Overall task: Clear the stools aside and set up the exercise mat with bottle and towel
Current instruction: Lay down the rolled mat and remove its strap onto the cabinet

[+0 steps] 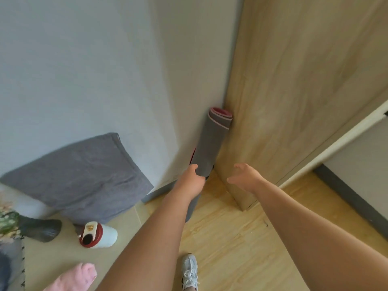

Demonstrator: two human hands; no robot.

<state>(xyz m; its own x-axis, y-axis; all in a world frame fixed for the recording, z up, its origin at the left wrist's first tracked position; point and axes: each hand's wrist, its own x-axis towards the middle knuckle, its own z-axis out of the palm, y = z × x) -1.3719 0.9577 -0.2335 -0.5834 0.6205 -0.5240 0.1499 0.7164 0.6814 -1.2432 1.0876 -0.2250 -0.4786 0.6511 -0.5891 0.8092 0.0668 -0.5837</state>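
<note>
1. Head view, far left: a pink towel [73, 277] shows at the bottom edge. A red-lidded white bottle [98, 235] sits on the floor near a grey cushion [79, 175] propped against the wall.
2. Centre: the left hand [190, 179] wraps around the rolled exercise mat [212, 143], which stands in the corner by a wooden panel [294, 101], probably stored there to save floor.
3. Right: the right hand [244, 177] hovers beside it, fingers spread, holding nothing, likely ready to steady the roll.

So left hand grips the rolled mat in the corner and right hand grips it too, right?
Not quite. The left hand does grip the rolled mat in the corner, but the right hand is open beside it, fingers spread, holding nothing. The head view shows it.
</note>
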